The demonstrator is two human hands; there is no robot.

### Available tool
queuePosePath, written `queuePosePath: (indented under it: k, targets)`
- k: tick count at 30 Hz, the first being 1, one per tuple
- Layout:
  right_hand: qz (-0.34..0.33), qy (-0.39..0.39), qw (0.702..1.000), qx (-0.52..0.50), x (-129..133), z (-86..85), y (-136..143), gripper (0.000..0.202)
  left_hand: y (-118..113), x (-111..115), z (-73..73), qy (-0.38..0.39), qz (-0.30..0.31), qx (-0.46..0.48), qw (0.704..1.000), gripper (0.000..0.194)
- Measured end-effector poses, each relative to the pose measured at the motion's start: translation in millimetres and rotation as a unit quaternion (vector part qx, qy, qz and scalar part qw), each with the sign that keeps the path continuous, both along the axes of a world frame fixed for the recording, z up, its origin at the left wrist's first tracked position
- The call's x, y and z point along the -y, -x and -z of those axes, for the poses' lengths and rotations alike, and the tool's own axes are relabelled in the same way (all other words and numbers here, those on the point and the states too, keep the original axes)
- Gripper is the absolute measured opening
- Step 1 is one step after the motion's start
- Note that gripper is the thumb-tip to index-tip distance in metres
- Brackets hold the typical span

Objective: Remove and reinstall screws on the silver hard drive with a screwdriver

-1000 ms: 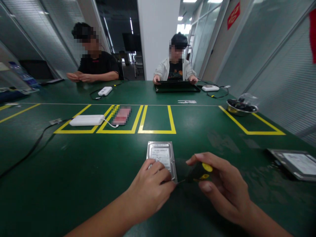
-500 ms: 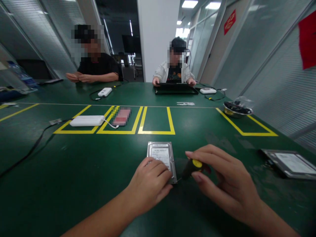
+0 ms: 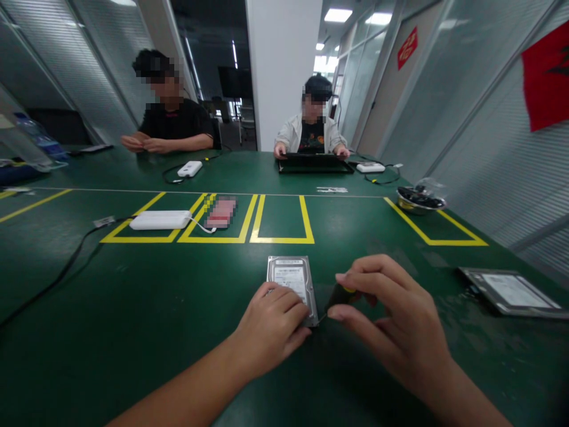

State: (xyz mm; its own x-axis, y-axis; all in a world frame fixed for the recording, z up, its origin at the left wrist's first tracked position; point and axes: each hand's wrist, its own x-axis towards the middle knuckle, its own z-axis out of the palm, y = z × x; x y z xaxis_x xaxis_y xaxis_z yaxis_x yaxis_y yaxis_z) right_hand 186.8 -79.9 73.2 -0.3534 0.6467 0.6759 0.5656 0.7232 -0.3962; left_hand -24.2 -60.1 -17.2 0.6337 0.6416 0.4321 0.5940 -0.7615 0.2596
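Note:
A silver hard drive (image 3: pixel 291 274) with a white label lies on the green table in front of me. My left hand (image 3: pixel 275 323) is closed over its near end, covering part of the label. In my right hand (image 3: pixel 391 314) a short screwdriver (image 3: pixel 338 296) with a dark handle and a yellow end is pinched between thumb and fingers. The tool leans, its thin shaft reaching the drive's near right corner. Whether the tip sits in a screw is too small to tell. A second hard drive (image 3: pixel 511 292) lies on the table to the right of my right hand.
Yellow tape (image 3: pixel 282 241) marks boxes on the table. A white power bank (image 3: pixel 160 220) with a black cable and a pink phone (image 3: pixel 221 212) lie beyond my left hand. A metal bowl (image 3: pixel 420 204) holds dark parts. Two people sit opposite; one holds a black panel (image 3: pixel 315 163).
My right hand has shifted slightly left, and the screwdriver handle has turned so less of its yellow end shows. My left hand stays on the hard drive. The view has moved slightly.

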Motion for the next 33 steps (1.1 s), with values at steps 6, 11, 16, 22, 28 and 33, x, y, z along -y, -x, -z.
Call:
queuePosePath:
  k: [6, 11, 16, 22, 28, 33]
  targets:
    - [-0.020, 0.007, 0.999, -0.035, -4.2, 7.6, 4.5, 0.022, 0.1, 0.5, 0.3, 0.010, 0.002, -0.004, 1.000, 0.016]
    - [-0.048, 0.019, 0.997, -0.060, -6.3, 15.6, 2.8, 0.024, -0.5, 0.9, -1.2, 0.010, -0.002, -0.002, 1.000, 0.017]
    - [-0.041, 0.001, 0.996, -0.076, -5.8, 17.3, 2.0, 0.027, -1.7, 1.5, -0.9, 0.008, -0.009, -0.006, 1.000, 0.015]
    - [-0.066, 0.035, 0.993, -0.090, -4.7, 17.9, 0.8, 0.032, -3.2, 2.8, -1.7, 0.006, -0.017, -0.006, 1.000, 0.012]
    - [-0.045, 0.034, 0.993, -0.105, -1.7, 15.6, 1.0, 0.029, -4.2, 3.6, -2.9, 0.015, -0.018, -0.012, 1.000, 0.012]
    - [-0.037, 0.044, 0.993, -0.105, -1.3, 19.4, 1.6, 0.030, -3.4, 3.8, -2.5, 0.018, -0.018, -0.015, 1.000, 0.015]
